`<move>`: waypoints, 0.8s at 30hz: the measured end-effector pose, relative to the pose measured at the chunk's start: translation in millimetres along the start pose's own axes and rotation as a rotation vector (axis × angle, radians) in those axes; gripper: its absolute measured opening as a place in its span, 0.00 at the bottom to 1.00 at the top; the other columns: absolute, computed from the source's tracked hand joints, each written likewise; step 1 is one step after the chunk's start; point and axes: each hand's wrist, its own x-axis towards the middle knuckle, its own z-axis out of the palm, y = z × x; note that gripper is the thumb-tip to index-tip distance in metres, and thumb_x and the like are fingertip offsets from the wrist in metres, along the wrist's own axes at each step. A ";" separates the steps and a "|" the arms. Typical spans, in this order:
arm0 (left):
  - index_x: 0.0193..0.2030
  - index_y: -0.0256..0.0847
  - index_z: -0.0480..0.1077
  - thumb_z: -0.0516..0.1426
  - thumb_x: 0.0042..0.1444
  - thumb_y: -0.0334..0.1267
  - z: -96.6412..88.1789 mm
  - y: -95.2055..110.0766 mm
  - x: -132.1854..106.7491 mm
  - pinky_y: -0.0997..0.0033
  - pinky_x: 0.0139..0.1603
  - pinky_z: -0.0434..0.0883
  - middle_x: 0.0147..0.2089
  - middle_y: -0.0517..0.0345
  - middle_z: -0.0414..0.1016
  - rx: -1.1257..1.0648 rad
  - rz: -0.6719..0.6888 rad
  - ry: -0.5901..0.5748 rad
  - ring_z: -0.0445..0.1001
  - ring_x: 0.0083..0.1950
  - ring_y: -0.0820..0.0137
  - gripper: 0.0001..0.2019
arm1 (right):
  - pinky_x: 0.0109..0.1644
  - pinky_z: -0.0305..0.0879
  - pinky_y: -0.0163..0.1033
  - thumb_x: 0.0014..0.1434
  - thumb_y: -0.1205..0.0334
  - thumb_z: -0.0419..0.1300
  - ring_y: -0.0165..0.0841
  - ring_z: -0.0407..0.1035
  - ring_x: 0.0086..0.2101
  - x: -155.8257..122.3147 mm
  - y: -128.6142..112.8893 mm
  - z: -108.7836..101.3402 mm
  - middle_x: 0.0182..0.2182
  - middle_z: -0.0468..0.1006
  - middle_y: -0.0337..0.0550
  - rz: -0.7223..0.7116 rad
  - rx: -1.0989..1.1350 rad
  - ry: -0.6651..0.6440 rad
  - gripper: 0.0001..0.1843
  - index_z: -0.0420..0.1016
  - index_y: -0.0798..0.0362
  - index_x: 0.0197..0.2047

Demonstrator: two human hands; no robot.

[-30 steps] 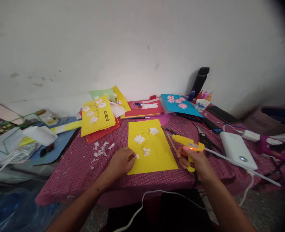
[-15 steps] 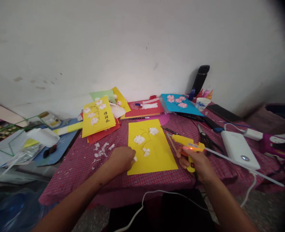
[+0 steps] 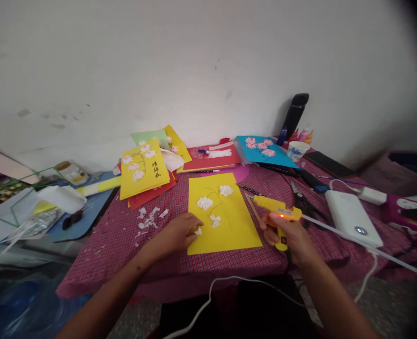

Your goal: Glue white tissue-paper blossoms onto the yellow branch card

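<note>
A yellow card [image 3: 226, 226] with three white paper flowers lies in the middle of the pink checked tablecloth [image 3: 124, 245]. My left hand [image 3: 180, 231] rests on the card's left edge, fingers pinched on a small white paper piece [image 3: 198, 231]. Gripped by its handle in my right hand [image 3: 289, 235] is a yellow glue gun [image 3: 276, 210], its nozzle pointing left toward the card and a red light glowing on its body. A clear glue stick [image 3: 356, 240] juts from its back to the right.
White paper scraps [image 3: 148, 219] lie left of the card. Finished cards in yellow [image 3: 142, 168], red [image 3: 212, 157] and blue [image 3: 265, 150] lie behind. Scissors [image 3: 302, 202], a white power bank [image 3: 351, 216], a cup [image 3: 296, 150] and a black bottle [image 3: 295, 115] are at right.
My left hand has slid slightly right along the card's left edge with the paper piece. The right hand and glue gun have hardly moved.
</note>
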 end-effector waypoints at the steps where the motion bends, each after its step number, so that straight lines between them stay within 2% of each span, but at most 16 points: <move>1: 0.46 0.40 0.73 0.56 0.54 0.28 2.2 -2.0 1.6 0.68 0.48 0.68 0.43 0.54 0.75 0.005 0.011 0.000 0.72 0.46 0.66 0.13 | 0.20 0.58 0.34 0.63 0.51 0.59 0.25 0.59 0.16 0.4 0.5 -0.2 0.20 0.72 0.40 0.003 0.005 0.001 0.16 0.77 0.55 0.33; 5: 0.37 0.39 0.74 0.54 0.58 0.29 9.0 -8.5 4.2 0.71 0.42 0.66 0.36 0.56 0.75 0.016 0.038 0.010 0.72 0.40 0.68 0.07 | 0.20 0.58 0.34 0.62 0.52 0.60 0.23 0.57 0.16 1.5 2.2 -0.5 0.25 0.75 0.42 -0.009 0.010 0.022 0.15 0.77 0.56 0.35; 12: 0.37 0.39 0.75 0.54 0.60 0.33 11.9 -7.0 1.4 0.72 0.39 0.66 0.36 0.56 0.77 -0.019 -0.063 0.019 0.73 0.37 0.70 0.09 | 0.19 0.58 0.34 0.62 0.52 0.61 0.23 0.57 0.17 0.0 0.0 1.9 0.28 0.74 0.43 -0.009 0.007 0.032 0.15 0.77 0.56 0.34; 24: 0.35 0.39 0.71 0.52 0.60 0.31 12.7 7.7 1.7 0.73 0.40 0.66 0.36 0.56 0.75 -0.056 -0.117 0.129 0.72 0.37 0.71 0.07 | 0.20 0.56 0.35 0.62 0.50 0.60 0.26 0.58 0.16 -0.9 -1.0 1.8 0.19 0.71 0.39 0.018 -0.002 0.019 0.15 0.76 0.55 0.34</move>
